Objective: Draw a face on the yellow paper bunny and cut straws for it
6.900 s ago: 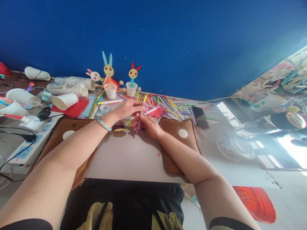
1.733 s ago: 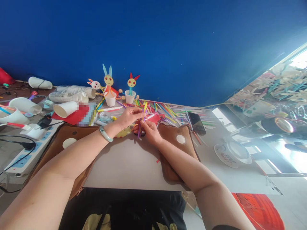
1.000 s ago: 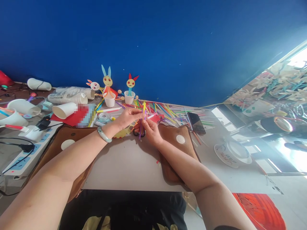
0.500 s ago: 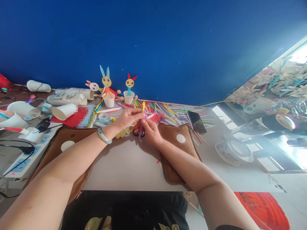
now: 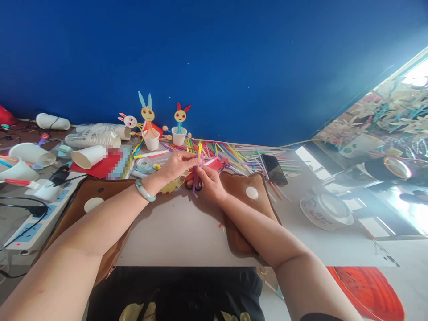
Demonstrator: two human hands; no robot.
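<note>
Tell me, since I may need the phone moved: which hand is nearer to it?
Right. The right hand sits just left of the phone, holding straws; the left hand is farther left, beyond the straws.

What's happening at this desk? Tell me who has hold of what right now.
A person sits at a cluttered craft table. Both hands meet over its far part: the left hand and the right hand together pinch a small bundle of coloured straws, held roughly upright. More loose straws lie scattered behind, next to a phone. Two paper-cup bunny figures stand by the blue wall, with paper cups lying to the left.
</note>
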